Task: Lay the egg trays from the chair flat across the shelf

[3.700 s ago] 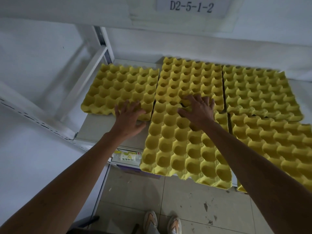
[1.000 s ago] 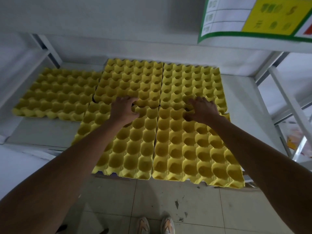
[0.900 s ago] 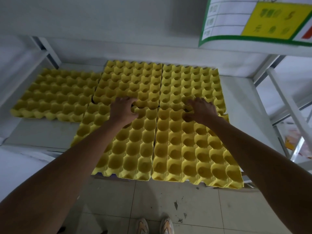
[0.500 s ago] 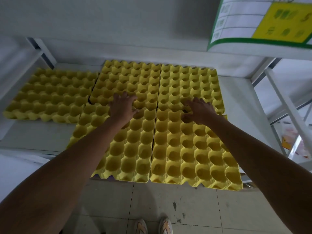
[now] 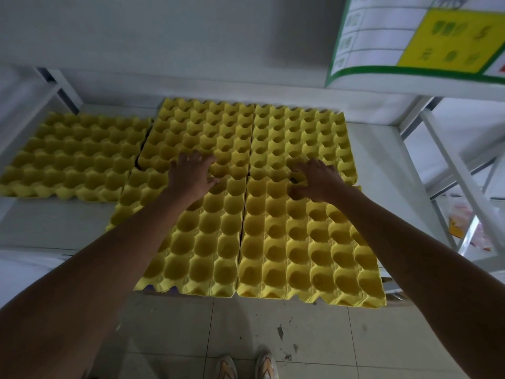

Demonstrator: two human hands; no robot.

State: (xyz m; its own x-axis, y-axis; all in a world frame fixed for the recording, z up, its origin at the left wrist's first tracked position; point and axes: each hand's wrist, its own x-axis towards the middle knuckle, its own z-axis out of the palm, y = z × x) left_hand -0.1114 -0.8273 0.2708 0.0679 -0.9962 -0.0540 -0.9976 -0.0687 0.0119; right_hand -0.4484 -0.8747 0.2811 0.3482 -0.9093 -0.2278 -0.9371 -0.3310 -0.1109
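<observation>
**Yellow trays across white shelf**

Yellow moulded-pulp egg trays (image 5: 308, 242) lie flat on the white metal shelf (image 5: 379, 165), five visible: three at the back, two in front overhanging the edge above the grey tiled floor (image 5: 314, 337). Left hand (image 5: 191, 173) spread open, palm down where two trays meet. Right hand (image 5: 317, 181) fingers curled onto a tray edge; grip unclear. A green-bordered printed sign (image 5: 426, 39), blurred and cut off, hangs above. Pale shoes (image 5: 246, 367) below.

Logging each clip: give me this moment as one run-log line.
stage: aligning trays | left hand: flat, open, over middle trays' seam | right hand: fingers curled at right trays' seam | egg trays: five on shelf
</observation>
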